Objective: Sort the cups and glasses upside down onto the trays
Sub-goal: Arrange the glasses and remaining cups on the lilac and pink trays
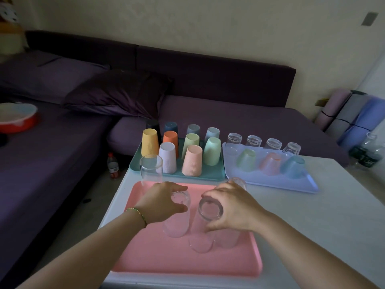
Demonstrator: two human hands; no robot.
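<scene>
The left hand curled its grip round a tall glass and the right hand pinched a second glass by its upturned base, both over the pink tray. Being so close, the glasses might knock together and tip over. The white surface stood before a purple sofa in a dim room.

A single wide-angle camera, worn on the person's head, looked forward and down over the worktop, with the pink tray closest and a purple sofa beyond.
</scene>
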